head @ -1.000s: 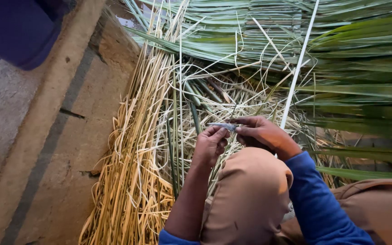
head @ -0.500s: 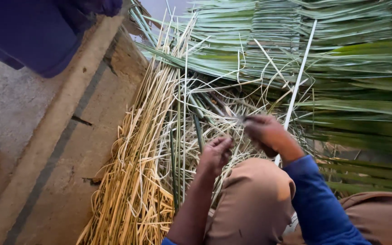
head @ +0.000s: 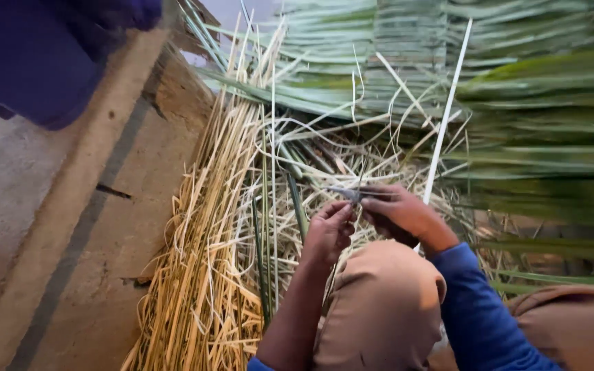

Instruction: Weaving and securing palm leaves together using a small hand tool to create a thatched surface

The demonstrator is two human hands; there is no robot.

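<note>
- Head view: a person's two bare hands meet over a heap of pale dried strips (head: 207, 275) spread on a concrete floor (head: 70, 227), with long green leaves (head: 537, 103) layered across the far side and right.
- A dark blue container (head: 29, 55) sits at the floor's far left corner, well apart from the hands; a raised concrete ledge (head: 97, 144) runs diagonally beside the straw-coloured heap.
- A thin white rib (head: 445, 117) slants from the far edge down behind the right hand (head: 400, 213), partly hidden by it.
- A bent knee in tan cloth (head: 379, 309) fills the near edge and covers the strips beneath both wrists.
- The right hand, in a blue sleeve (head: 476, 309), has its grip clamped on a small knife (head: 345, 194), blade pointing left.
- The left hand (head: 328, 230) rises just beside it, fingers curled together, pinching a thin strand (head: 359, 180) that runs up past the blade; forearm bare, wrist bent upward.
- The knife sits between both hands, above the middle of the heap.
</note>
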